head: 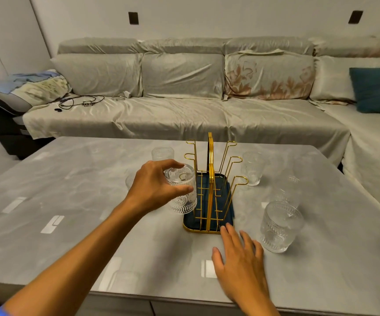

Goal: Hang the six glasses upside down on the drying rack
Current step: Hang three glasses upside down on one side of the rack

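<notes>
Held glass [181,189]: clear, embossed, upside down with its base up, over the near-left prong of the rack, at the rack's left side above the tray's edge.
Left hand [154,185]: wrapped around the held glass from the left, thumb on the near side, fingers over the far side near the base.
Rack [211,179]: gold wire frame with a tall centre handle and looped prongs slanting out to both sides; the other prongs seen are bare.
Tray [207,221]: dark blue with a gold rim, under the rack.
Right hand [239,256]: flat and spread, palm down, holding nothing; fingertips touch or nearly touch the tray's near-right corner.
Near glass [280,226]: upright on the table, right of the tray, just beside the right hand.
Other glasses: one blurred behind the near glass [286,192]; one farther back on the right [251,168]; one behind the left hand [162,153]; one mostly hidden by the left hand [130,180].
Table [81,201]: grey, glossy, marble-look top.
Sofa [184,103]: covered in pale cloth, behind the table.
</notes>
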A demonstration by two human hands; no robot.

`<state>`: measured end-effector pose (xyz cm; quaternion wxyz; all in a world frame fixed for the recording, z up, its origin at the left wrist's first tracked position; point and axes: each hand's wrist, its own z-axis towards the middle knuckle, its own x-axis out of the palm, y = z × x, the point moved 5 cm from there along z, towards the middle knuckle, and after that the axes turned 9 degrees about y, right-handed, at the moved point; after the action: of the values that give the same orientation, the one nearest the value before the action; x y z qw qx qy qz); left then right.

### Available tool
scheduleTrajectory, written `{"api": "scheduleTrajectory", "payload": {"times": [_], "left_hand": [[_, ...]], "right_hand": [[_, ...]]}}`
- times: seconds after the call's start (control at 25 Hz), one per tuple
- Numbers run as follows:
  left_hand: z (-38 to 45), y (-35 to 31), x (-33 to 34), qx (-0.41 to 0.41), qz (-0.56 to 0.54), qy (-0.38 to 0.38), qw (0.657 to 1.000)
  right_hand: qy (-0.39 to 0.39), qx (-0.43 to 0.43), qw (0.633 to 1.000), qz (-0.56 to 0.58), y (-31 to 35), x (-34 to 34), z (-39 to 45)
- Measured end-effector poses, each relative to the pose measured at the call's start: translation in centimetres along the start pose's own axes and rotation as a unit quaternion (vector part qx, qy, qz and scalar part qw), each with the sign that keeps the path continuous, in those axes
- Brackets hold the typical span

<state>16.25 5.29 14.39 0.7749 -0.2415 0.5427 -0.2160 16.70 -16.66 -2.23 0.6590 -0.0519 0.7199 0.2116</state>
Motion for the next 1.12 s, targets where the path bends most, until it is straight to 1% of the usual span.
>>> {"api": "scheduleTrajectory", "payload": {"times": [0.28, 0.36, 0.4, 0.44, 0.48, 0.52, 0.56, 0.6, 0.64, 0.68, 0.76, 0.84, 0.88, 0.96, 1.04, 1.12], "left_hand": [[-0.3, 1.0, 1.2, -0.005, -0.028, 0.007, 1.0], [-0.5, 1.0, 1.3, -0.001, -0.03, 0.026, 0.999], [-0.7, 1.2, 1.2, 0.003, -0.04, 0.034, 0.999], [-1.1, 1.7, 0.9, 0.005, -0.074, 0.026, 0.997], [-1.6, 2.5, 0.3, 0.005, -0.134, -0.013, 0.991], [-2.2, 3.9, -0.5, -0.008, -0.206, -0.085, 0.975], [-2.9, 5.9, -1.2, -0.041, -0.265, -0.167, 0.949], [-3.5, 8.1, -1.4, -0.088, -0.3, -0.228, 0.922], [-3.9, 10.2, -1.0, -0.142, -0.309, -0.25, 0.907], [-3.9, 12.0, -0.2, -0.192, -0.298, -0.234, 0.905], [-3.7, 14.8, 2.0, -0.26, -0.268, -0.152, 0.915], [-3.3, 16.1, 3.9, -0.27, -0.269, -0.088, 0.92], [-3.1, 16.5, 4.5, -0.268, -0.261, -0.071, 0.925], [-2.9, 17.1, 5.0, -0.279, -0.21, -0.063, 0.935], [-2.8, 17.4, 4.9, -0.293, -0.173, -0.073, 0.937], [-2.5, 17.4, 4.6, -0.283, -0.189, -0.065, 0.938]], "right_hand": [[-0.016, -0.006, 1.0, -0.011, 0.0, -0.3, -0.3], [-0.015, -0.004, 1.0, -0.015, 0.1, -0.2, -0.4], [-0.014, -0.004, 1.0, -0.016, 0.1, -0.2, -0.4], [-0.013, -0.003, 1.0, -0.017, 0.1, -0.1, -0.4], [-0.011, -0.002, 1.0, -0.02, 0.1, -0.1, -0.4], [-0.01, 0.0, 1.0, -0.025, 0.0, -0.1, -0.3], [-0.009, 0.001, 1.0, -0.029, 0.1, -0.1, -0.2], [-0.007, 0.002, 0.999, -0.031, 0.1, -0.1, -0.1], [-0.006, 0.002, 0.999, -0.032, 0.1, -0.1, -0.2], [-0.004, 0.002, 0.999, -0.031, 0.2, -0.1, -0.2], [0.001, 0.005, 1.0, -0.03, 0.2, -0.1, -0.2], [0.004, 0.007, 1.0, -0.03, 0.1, -0.2, -0.1], [0.006, 0.007, 1.0, -0.029, 0.2, -0.1, -0.1], [0.011, 0.009, 1.0, -0.021, 0.1, -0.1, 0.0], [0.012, 0.01, 1.0, -0.018, 0.1, -0.1, 0.0], [0.009, 0.009, 1.0, -0.022, 0.1, -0.2, 0.0]]}}
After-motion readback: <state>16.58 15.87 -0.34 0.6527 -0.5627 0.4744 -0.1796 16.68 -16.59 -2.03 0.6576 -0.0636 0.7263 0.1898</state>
